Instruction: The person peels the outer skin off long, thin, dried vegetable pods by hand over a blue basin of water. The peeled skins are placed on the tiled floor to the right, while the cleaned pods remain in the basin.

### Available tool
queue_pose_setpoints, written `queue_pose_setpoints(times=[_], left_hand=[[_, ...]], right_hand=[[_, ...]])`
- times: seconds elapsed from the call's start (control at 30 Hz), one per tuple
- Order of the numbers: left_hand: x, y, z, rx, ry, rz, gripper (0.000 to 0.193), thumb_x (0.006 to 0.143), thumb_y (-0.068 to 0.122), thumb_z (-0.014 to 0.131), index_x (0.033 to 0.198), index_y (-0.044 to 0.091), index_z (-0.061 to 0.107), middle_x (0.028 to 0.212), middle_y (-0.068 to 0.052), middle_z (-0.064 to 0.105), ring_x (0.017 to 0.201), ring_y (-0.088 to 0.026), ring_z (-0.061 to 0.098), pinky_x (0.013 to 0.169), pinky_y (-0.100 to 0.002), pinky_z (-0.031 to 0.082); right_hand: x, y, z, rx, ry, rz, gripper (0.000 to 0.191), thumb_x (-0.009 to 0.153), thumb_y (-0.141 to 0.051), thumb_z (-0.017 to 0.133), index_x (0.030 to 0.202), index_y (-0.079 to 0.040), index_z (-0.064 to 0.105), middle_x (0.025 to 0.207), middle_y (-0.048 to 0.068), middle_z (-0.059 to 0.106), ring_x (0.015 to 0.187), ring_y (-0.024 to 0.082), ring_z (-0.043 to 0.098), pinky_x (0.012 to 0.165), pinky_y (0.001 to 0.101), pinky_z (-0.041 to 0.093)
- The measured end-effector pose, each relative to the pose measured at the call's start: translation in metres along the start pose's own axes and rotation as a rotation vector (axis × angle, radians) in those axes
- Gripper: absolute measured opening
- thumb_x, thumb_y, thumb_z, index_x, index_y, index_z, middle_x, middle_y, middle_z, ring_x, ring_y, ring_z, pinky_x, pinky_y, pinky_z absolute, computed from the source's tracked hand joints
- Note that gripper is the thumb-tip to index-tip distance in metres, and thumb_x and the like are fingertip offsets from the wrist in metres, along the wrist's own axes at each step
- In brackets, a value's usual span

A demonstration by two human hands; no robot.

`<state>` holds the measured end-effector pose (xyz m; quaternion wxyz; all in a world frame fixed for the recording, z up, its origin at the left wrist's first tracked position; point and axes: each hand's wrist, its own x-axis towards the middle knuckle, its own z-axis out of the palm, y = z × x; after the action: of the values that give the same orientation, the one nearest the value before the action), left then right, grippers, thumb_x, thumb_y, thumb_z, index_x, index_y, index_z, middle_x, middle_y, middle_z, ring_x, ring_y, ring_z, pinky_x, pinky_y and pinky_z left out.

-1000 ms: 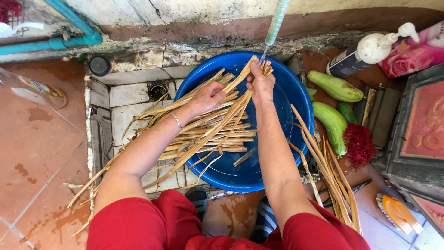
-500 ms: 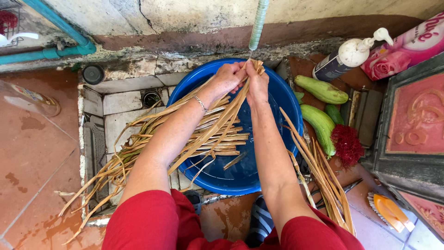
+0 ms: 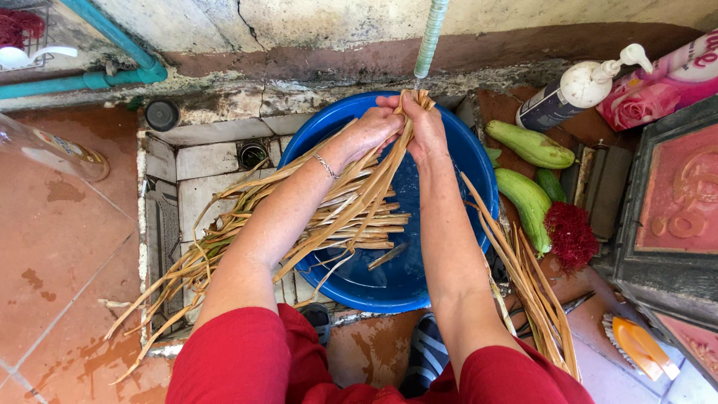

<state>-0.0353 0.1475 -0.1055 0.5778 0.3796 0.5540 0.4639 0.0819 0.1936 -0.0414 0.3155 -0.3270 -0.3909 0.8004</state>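
Head view showed the left hand (image 3: 372,131) and right hand (image 3: 426,131) both clenched on dried leaf strips (image 3: 340,217) above the blue basin (image 3: 464,161).

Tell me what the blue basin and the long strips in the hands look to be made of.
Blue basin: likely moulded plastic, glossy with an even colour and rolled rim. Strips: dried plant leaves or reeds, tan, fibrous, matte; exact plant unclear. Left hand and right hand grip them.

Light: bright daylight from above, even across the scene.
Shadows: soft, falling beneath the forearms into the blue basin (image 3: 456,161).
Glare: faint sheen on the wet floor tiles (image 3: 60,247).
Focus: sharp at centre.
Edges: mild wide-angle bending at corners.
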Motion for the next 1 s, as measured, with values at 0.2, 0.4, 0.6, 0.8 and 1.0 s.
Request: queue_pose_setpoints(times=[0.2,0.4,0.6,0.8,1.0], left_hand=[[-0.007,-0.006,0.014,-0.146,0.124,-0.066,0.045,0.104,0.041,0.055,0.074,0.009,0.055,0.055,0.001,0.051,0.039,-0.011,0.044,0.036,-0.027,0.035],[-0.035,-0.008,0.009,-0.017,0.138,-0.141,0.039,0.103,0.037,0.052,0.077,0.008,0.058,0.055,-0.002,0.056,0.039,-0.013,0.050,0.036,-0.030,0.040],[-0.062,-0.005,0.006,0.077,0.176,-0.160,0.034,0.100,0.028,0.043,0.080,0.006,0.059,0.055,-0.004,0.057,0.040,-0.014,0.052,0.037,-0.031,0.046],[-0.093,-0.005,0.000,0.156,0.211,-0.131,0.035,0.099,0.025,0.040,0.085,0.003,0.063,0.058,-0.006,0.059,0.042,-0.015,0.056,0.040,-0.032,0.052],[-0.120,0.000,0.005,0.260,0.218,-0.135,0.037,0.098,0.024,0.039,0.089,0.001,0.066,0.058,-0.008,0.063,0.045,-0.016,0.062,0.042,-0.032,0.056]], right_hand=[[0.021,0.015,0.010,0.216,0.227,0.072,0.024,0.101,-0.019,0.062,0.098,0.005,0.062,0.085,0.020,0.070,0.071,0.031,0.071,0.063,0.0424,0.062],[0.025,0.017,0.020,0.132,0.370,0.083,0.023,0.099,-0.020,0.060,0.095,0.002,0.064,0.075,0.012,0.064,0.062,0.026,0.066,0.053,0.0444,0.058],[0.026,0.017,0.033,0.123,0.434,0.118,0.024,0.098,-0.021,0.062,0.088,0.000,0.065,0.071,0.009,0.061,0.057,0.022,0.061,0.052,0.0444,0.058],[0.030,0.022,0.044,0.110,0.475,0.140,0.022,0.097,-0.020,0.062,0.086,-0.001,0.065,0.068,0.008,0.059,0.056,0.022,0.059,0.052,0.0444,0.058],[0.030,0.017,0.041,0.154,0.515,0.141,0.021,0.097,-0.018,0.061,0.086,-0.001,0.065,0.066,0.007,0.058,0.055,0.022,0.058,0.052,0.0461,0.059]])
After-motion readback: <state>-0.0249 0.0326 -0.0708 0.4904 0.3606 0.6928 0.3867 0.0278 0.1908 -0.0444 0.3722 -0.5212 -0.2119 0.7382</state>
